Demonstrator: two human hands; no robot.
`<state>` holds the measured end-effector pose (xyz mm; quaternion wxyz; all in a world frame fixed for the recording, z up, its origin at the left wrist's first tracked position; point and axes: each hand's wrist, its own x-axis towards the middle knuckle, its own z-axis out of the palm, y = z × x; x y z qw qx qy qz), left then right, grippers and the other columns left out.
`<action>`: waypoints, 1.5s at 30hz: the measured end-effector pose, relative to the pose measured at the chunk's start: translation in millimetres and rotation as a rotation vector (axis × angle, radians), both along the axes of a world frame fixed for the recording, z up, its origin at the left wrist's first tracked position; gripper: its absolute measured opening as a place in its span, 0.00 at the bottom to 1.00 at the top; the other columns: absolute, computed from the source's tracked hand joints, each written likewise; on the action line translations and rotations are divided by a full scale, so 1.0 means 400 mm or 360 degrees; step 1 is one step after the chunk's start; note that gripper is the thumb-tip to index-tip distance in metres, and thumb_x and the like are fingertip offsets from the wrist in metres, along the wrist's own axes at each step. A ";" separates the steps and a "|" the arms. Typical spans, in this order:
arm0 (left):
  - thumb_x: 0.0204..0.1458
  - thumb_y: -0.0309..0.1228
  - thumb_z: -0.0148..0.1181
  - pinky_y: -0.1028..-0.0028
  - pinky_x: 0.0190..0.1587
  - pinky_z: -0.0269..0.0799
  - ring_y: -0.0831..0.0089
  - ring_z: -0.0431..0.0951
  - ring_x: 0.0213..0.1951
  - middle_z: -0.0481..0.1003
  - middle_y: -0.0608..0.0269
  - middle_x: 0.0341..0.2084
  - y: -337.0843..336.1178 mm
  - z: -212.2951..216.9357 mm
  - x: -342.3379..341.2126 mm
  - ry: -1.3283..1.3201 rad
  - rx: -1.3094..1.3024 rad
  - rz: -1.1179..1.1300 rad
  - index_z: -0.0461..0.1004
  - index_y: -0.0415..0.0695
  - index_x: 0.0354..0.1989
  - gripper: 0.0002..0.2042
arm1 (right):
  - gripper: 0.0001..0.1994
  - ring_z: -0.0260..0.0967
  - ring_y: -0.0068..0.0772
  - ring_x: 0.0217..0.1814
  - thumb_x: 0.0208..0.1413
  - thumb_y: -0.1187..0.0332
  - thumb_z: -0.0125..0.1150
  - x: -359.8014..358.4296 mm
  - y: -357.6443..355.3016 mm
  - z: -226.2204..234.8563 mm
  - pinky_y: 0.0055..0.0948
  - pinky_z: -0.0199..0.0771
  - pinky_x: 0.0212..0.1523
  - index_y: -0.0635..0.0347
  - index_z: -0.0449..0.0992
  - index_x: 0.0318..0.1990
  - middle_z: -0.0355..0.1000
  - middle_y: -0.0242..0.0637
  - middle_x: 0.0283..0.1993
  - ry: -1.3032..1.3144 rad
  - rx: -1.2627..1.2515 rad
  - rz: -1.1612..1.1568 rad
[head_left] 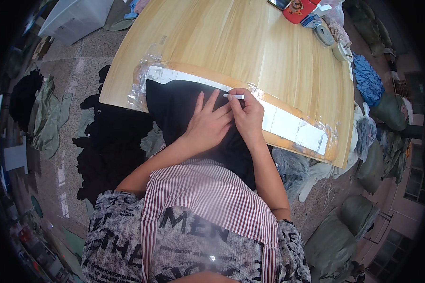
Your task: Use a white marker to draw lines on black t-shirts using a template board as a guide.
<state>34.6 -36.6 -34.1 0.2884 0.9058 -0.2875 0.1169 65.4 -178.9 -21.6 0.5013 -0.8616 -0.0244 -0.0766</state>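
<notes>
Wood-look table (212, 42) filled the upper middle. Heap of black clothes (113, 146) lay on the floor, left of the table's near edge. Person wore a striped apron (212, 198). Black cloth (174, 104), the piece being worked on, lay across the table's near edge, partly over the paper strip and hanging down toward the apron. White tub (75, 21) stood on the floor, upper left. White paper strip (292, 128) ran along the near side of the table, clear tape at its ends. Bunched blue cloth (367, 80) sat just beyond the table's right side. Left hand (207, 123) rested on the black cloth, fingers spread, nothing gripped. Right hand (247, 115) was just beside it, fingers pinched around a small white stick. Red case (297, 12), white cup (340, 52) and tape roll (324, 36) were grouped at the table's far right. White stick (239, 97) pointed left, near the cloth's upper edge; couldn't tell if the tip touched the cloth.
</notes>
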 end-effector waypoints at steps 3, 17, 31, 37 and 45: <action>0.49 0.32 0.58 0.37 0.60 0.47 0.43 0.57 0.62 0.68 0.63 0.56 -0.001 -0.003 -0.001 -0.0010 0.0054 -0.0008 0.69 0.48 0.56 0.23 | 0.07 0.73 0.39 0.25 0.53 0.67 0.60 0.001 0.004 0.006 0.32 0.71 0.27 0.59 0.76 0.35 0.74 0.43 0.27 -0.0080 -0.0174 -0.0009; 0.46 0.34 0.60 0.37 0.61 0.45 0.46 0.56 0.62 0.68 0.53 0.54 -0.002 -0.026 0.000 0.0009 -0.0026 -0.0015 0.72 0.43 0.50 0.21 | 0.07 0.64 0.15 0.26 0.57 0.70 0.59 0.062 0.095 0.035 0.19 0.66 0.28 0.62 0.75 0.39 0.71 0.29 0.25 0.0157 0.0081 0.0352; 0.49 0.28 0.56 0.47 0.60 0.54 0.49 0.59 0.60 0.69 0.50 0.49 0.025 -0.002 0.022 0.0266 -0.0511 -0.0051 0.68 0.40 0.54 0.21 | 0.13 0.67 0.23 0.22 0.62 0.62 0.51 0.102 0.031 0.074 0.22 0.71 0.24 0.63 0.71 0.32 0.70 0.34 0.23 0.0328 0.0856 0.0123; 0.43 0.22 0.55 0.63 0.41 0.61 0.58 0.67 0.36 0.67 0.57 0.29 0.049 -0.008 0.116 -0.0324 -0.0044 0.0125 0.70 0.43 0.33 0.08 | 0.08 0.66 0.21 0.24 0.59 0.70 0.50 -0.090 -0.022 0.137 0.24 0.73 0.25 0.66 0.71 0.39 0.73 0.41 0.32 0.0614 0.1551 0.0284; 0.52 0.23 0.54 0.66 0.28 0.70 0.54 0.77 0.28 0.75 0.51 0.25 0.116 0.192 -0.041 0.0327 -0.0325 -0.0193 0.73 0.42 0.35 0.04 | 0.09 0.48 0.12 0.17 0.62 0.62 0.52 -0.193 0.037 0.112 0.15 0.47 0.15 0.56 0.65 0.34 0.60 0.24 0.21 0.1191 0.1728 0.0295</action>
